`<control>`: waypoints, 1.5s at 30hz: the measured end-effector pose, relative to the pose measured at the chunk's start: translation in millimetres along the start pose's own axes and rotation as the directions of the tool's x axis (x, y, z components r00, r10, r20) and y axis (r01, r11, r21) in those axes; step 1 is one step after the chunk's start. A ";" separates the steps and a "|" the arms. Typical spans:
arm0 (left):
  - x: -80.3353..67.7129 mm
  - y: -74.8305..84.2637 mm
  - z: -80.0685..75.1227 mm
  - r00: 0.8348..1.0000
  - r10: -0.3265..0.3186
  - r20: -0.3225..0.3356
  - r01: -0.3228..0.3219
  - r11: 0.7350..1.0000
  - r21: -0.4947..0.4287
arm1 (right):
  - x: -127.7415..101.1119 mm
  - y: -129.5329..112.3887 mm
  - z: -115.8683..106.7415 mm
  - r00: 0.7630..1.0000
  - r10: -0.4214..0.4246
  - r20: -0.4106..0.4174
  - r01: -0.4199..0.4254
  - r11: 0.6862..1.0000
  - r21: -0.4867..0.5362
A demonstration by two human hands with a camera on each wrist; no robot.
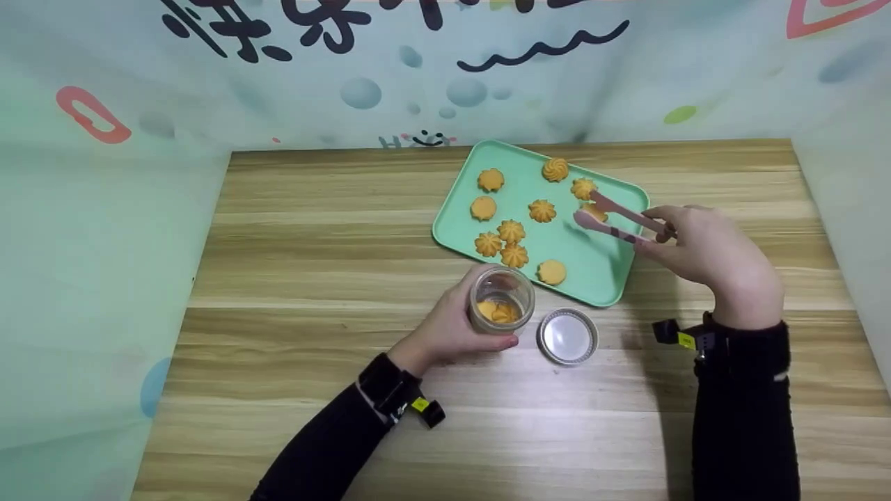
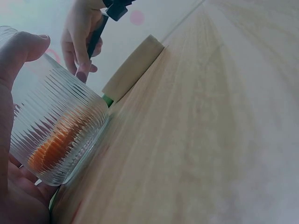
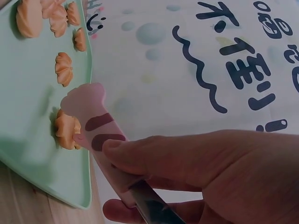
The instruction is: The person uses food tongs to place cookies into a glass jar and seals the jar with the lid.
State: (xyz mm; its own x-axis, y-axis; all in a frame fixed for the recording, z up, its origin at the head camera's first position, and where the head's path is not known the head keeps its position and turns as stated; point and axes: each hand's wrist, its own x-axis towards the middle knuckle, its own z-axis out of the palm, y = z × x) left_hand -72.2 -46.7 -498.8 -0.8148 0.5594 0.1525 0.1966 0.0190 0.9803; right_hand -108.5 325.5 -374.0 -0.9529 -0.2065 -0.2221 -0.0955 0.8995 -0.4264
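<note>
My left hand point(image 1: 452, 323) grips a ribbed clear glass jar point(image 2: 60, 121), its thumb and fingers curled round the side. Several orange-brown cookies point(image 1: 498, 311) lie at the jar's bottom. With my right hand point(image 1: 717, 254) I hold pink tongs point(image 1: 612, 216), their two arms apart over the right end of a green tray point(image 1: 592, 284). The paw-shaped tips point(image 3: 86, 100) are close to a cookie point(image 1: 595, 211) near the tray's right side, overlapping it in the right wrist view. More swirled cookies point(image 1: 541, 211) are spread over the tray.
A round silver lid point(image 1: 567, 337) lies on the wooden table point(image 1: 313, 278), just right of the jar and below the tray. A printed cloth point(image 1: 466, 90) with black lettering hangs behind the table's back edge and along the left side. Each wrist wears a strapped camera.
</note>
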 end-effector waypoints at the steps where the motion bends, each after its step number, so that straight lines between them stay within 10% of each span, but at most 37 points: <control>1: -0.1 0.1 0.0 1.000 -0.002 -0.001 0.002 1.000 0.000 | 0.2 -0.1 0.1 1.000 0.000 0.003 0.000 1.000 -0.001; 45: 0.1 -3.4 0.1 1.000 0.007 0.008 -0.007 1.000 -0.022 | 3.6 -5.7 3.9 0.995 -0.093 -0.021 0.092 0.995 -0.036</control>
State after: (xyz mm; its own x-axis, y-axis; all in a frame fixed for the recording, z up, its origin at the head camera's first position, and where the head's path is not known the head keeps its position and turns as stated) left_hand -72.9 -46.7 -502.1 -0.8091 0.5660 0.1582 0.1897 -0.0032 0.9818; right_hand -110.3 318.1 -375.7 -0.9456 -0.2814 -0.1634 -0.1934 0.8898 -0.4133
